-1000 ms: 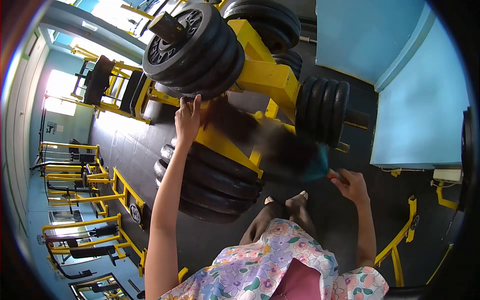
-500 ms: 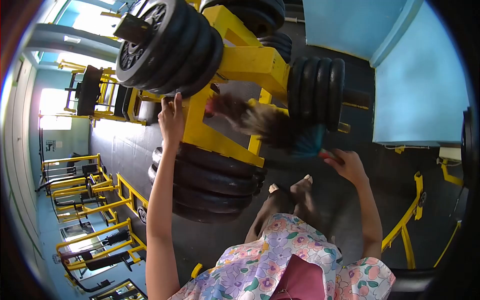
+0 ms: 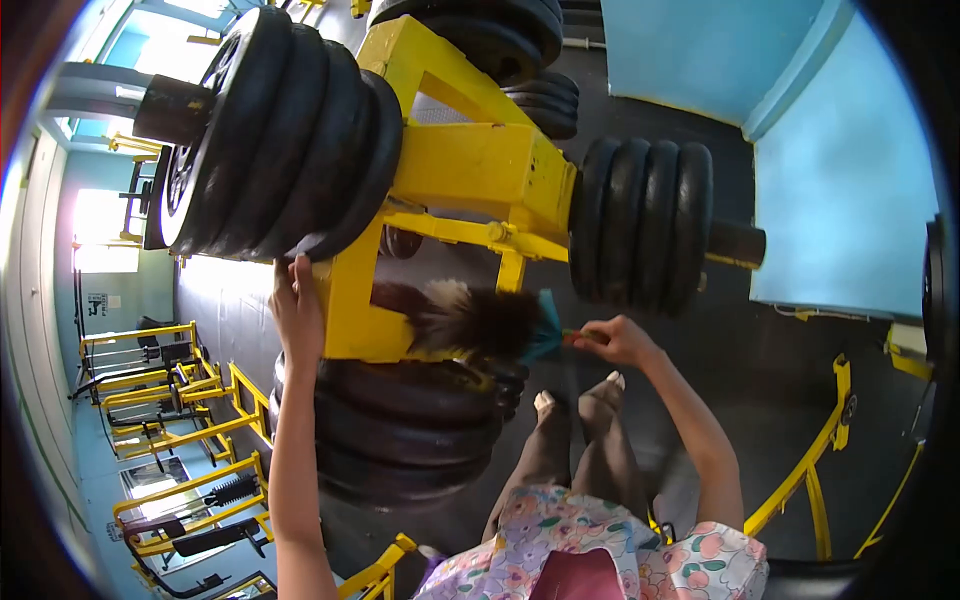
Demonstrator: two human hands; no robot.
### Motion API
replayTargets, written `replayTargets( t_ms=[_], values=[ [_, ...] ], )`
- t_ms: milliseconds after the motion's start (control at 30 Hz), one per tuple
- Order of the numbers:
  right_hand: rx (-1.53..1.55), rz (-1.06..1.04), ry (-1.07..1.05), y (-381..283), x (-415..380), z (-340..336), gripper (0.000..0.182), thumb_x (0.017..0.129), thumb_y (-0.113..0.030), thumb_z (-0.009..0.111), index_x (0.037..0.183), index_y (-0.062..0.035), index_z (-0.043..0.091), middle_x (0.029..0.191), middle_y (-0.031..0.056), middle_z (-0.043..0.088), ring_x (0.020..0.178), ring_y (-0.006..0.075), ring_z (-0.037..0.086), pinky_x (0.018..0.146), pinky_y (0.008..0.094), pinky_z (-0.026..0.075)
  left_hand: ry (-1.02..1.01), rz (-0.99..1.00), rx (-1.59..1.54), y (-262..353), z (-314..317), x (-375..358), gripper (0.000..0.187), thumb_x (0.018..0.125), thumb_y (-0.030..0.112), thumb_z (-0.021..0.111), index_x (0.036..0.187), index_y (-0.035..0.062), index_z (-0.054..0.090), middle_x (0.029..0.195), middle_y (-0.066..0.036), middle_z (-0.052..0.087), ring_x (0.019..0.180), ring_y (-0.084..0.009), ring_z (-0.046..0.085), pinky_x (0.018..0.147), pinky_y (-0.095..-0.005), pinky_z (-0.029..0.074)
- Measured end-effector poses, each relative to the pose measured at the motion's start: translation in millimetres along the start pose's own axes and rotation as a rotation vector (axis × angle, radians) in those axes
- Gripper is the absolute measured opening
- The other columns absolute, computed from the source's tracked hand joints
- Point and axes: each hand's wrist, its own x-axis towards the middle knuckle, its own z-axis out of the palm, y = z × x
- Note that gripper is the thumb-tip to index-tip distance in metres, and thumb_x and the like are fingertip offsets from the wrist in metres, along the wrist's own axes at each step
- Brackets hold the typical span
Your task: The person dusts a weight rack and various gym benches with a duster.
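Observation:
My right hand (image 3: 622, 340) is closed round the handle of a feather duster (image 3: 490, 325). The duster points left, its dark brown and whitish feathers lying over the lower bar of a yellow weight rack (image 3: 465, 165), with a blue collar at their base. My left hand (image 3: 298, 312) rests against the rack's left edge, fingers stretched up to the underside of a stack of black weight plates (image 3: 300, 140). Below the duster is another stack of plates (image 3: 400, 430). To the right, more plates (image 3: 640, 225) hang on a peg.
My feet (image 3: 580, 395) stand on the dark floor just in front of the rack. Yellow gym machines (image 3: 190, 400) line the left side. A light blue wall (image 3: 850, 170) rises at the right, with a yellow metal frame (image 3: 800, 470) below it.
The duster has swung left and down, from the rack's middle opening to its lower bar, with my right hand following. My left hand has shifted left and down in view. The rack appears closer.

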Motion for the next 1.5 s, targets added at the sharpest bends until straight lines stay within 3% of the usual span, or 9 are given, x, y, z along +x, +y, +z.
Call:
replayTargets(
  t_ms=[200,467,700,833,933,1200,1267,1300,1500],
  values=[
    [0.011,0.044,-0.087,68.5,36.0,61.1,0.040,0.079,-0.049,0.054,0.078,-0.0089,0.059,0.059,0.0130,0.056,0.050,0.0243,0.055,0.048,0.0324,0.041,-0.050,-0.127,0.122,-16.0,0.2,3.7,0.044,0.091,0.035,0.038,0.107,-0.0042,0.050,0.069,-0.017,0.057,0.058,-0.0197,0.049,0.053,-0.0341,0.035],
    [0.754,-0.005,-0.202,107.3,54.6,111.6,0.042,0.082,-0.047,0.052,0.080,-0.0047,0.057,0.058,0.0110,0.050,0.050,0.0205,0.047,0.051,0.0306,0.039,-0.041,-0.199,0.070,-15.6,4.6,1.4,0.055,0.090,0.045,0.032,0.119,-0.0003,0.044,0.107,-0.017,0.055,0.101,-0.0285,0.051,0.088,-0.0330,0.036],
    [-0.173,0.265,-0.375,134.6,71.7,135.8,0.048,0.076,-0.052,0.053,0.083,-0.0063,0.066,0.076,0.0207,0.061,0.076,0.0343,0.060,0.068,0.0415,0.047,0.017,-0.231,0.092,-18.0,7.3,-1.9,0.059,0.088,0.051,0.031,0.117,0.0018,0.046,0.107,-0.016,0.054,0.101,-0.0271,0.051,0.089,-0.0327,0.036],
    [0.238,0.058,-0.126,144.0,66.8,135.9,0.046,0.077,-0.051,0.053,0.093,-0.0102,0.065,0.080,0.0210,0.061,0.079,0.0341,0.060,0.070,0.0407,0.047,0.016,-0.202,0.039,-20.9,7.5,-1.9,0.058,0.088,0.051,0.031,0.114,0.0022,0.048,0.105,-0.016,0.055,0.100,-0.0267,0.052,0.088,-0.0324,0.037],
    [-0.104,0.081,-0.112,161.2,72.9,155.0,0.049,0.076,-0.056,0.050,0.086,-0.0099,0.066,0.079,0.0196,0.061,0.079,0.0329,0.060,0.070,0.0413,0.047,-0.014,-0.219,0.048,-28.0,5.9,-1.8,0.059,0.088,0.052,0.031,0.113,0.0017,0.049,0.102,-0.016,0.055,0.097,-0.0252,0.052,0.085,-0.0320,0.037],
    [0.142,0.126,-0.087,177.6,69.9,168.9,0.052,0.075,-0.059,0.049,0.084,-0.0115,0.066,0.077,0.0180,0.062,0.078,0.0327,0.061,0.070,0.0423,0.047,-0.015,-0.209,-0.024,-24.0,4.2,-0.9,0.060,0.088,0.053,0.032,0.109,-0.0002,0.050,0.093,-0.016,0.055,0.089,-0.0232,0.051,0.081,-0.0317,0.036],
    [-0.341,0.331,-0.281,196.5,82.1,182.7,0.050,0.074,-0.059,0.049,0.085,-0.0129,0.067,0.078,0.0178,0.062,0.079,0.0327,0.061,0.070,0.0420,0.047,0.024,-0.198,0.029,-23.8,5.9,-3.3,0.059,0.088,0.052,0.032,0.109,-0.0001,0.050,0.094,-0.016,0.055,0.090,-0.0234,0.050,0.081,-0.0323,0.036],
    [-0.506,0.197,0.080,194.7,83.2,190.6,0.051,0.074,-0.059,0.049,0.086,-0.0123,0.067,0.078,0.0181,0.062,0.080,0.0331,0.061,0.070,0.0418,0.048,0.019,-0.184,0.016,-29.8,5.3,-2.8,0.059,0.088,0.052,0.032,0.109,-0.0004,0.050,0.095,-0.016,0.055,0.090,-0.0233,0.050,0.081,-0.0319,0.035],
    [-0.250,0.358,0.103,211.5,109.1,180.1,0.055,0.073,-0.060,0.051,0.074,-0.0056,0.064,0.074,0.0180,0.062,0.069,0.0308,0.061,0.060,0.0393,0.047,-0.023,-0.239,-0.027,-18.9,3.7,-1.4,0.064,0.087,0.056,0.031,0.114,0.0007,0.047,0.110,-0.017,0.052,0.110,-0.0254,0.047,0.096,-0.0352,0.029]
  ],
)
